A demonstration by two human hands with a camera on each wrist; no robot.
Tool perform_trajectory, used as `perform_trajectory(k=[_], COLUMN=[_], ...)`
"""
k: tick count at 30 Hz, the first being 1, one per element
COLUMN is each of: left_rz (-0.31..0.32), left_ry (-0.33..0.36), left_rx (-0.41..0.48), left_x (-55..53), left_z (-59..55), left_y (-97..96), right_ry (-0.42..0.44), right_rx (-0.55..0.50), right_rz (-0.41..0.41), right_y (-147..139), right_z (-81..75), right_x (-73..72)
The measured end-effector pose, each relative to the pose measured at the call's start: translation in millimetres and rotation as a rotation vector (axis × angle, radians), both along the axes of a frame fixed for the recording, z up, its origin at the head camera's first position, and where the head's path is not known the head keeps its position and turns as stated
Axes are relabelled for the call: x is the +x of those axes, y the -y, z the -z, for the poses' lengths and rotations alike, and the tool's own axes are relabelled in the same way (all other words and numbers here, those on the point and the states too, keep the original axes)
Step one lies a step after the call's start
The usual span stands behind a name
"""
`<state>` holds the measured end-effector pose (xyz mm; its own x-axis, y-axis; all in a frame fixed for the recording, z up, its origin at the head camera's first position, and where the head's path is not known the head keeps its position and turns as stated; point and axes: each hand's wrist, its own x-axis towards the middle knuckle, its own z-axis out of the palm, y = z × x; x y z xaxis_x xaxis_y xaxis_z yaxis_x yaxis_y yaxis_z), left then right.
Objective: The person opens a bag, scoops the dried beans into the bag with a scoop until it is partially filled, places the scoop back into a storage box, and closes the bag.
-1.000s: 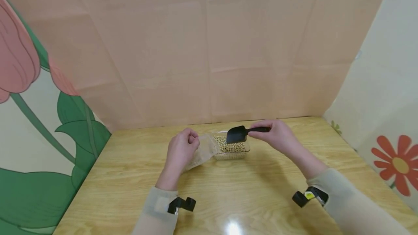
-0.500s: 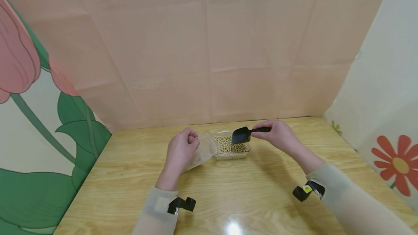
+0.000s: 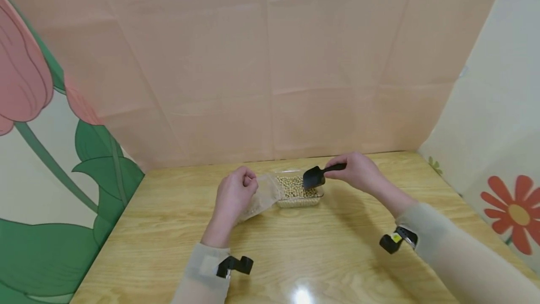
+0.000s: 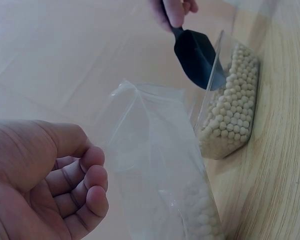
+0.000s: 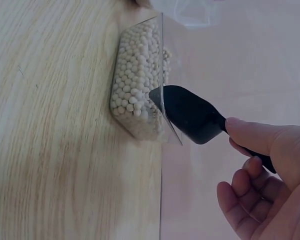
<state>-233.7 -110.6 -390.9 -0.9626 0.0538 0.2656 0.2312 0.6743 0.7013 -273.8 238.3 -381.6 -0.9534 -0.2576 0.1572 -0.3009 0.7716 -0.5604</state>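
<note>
My right hand [image 3: 356, 171] pinches the handle of a black scoop [image 3: 314, 178] between thumb and fingers. The scoop's tip reaches down past the rim into a clear plastic container [image 5: 130, 131] filled with small pale round balls [image 5: 135, 70]. To the container's left stands a translucent plastic bag [image 4: 150, 135], its mouth upward, with more pale balls showing low inside. My left hand [image 3: 237, 191] holds the bag's upper edge with curled fingers; the exact pinch on the film is hard to see.
The wooden table [image 3: 291, 252] carries the container and the bag. A pinkish cloth [image 3: 270, 69] hangs behind it. Painted flower walls flank both sides. Each sleeve has a black camera mount [image 3: 235, 265] strapped to it.
The scoop has shifted slightly right and lowered, its tip now among the balls at the container's right part. The left hand and bag stay put.
</note>
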Motion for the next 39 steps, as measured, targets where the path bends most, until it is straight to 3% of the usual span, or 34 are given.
perform_trajectory(k=[22,30,39], left_rz=[0.000,0.009,0.009], left_ry=[-0.005,0.020,-0.007], left_rx=[0.003,0.005,-0.004], left_x=[-1.2,2.8,1.9], left_z=[0.9,4.0,3.2], left_y=[0.6,-0.9,-1.3], right_ry=[0.014,0.072,0.147], right_rx=[0.113,0.058,-0.056], right_rz=[-0.026,-0.041,-0.023], right_y=[15.4,15.4,10.8], right_z=[-6.6,10.6,27.3], right_x=[-12.1,-10.4,-10.7])
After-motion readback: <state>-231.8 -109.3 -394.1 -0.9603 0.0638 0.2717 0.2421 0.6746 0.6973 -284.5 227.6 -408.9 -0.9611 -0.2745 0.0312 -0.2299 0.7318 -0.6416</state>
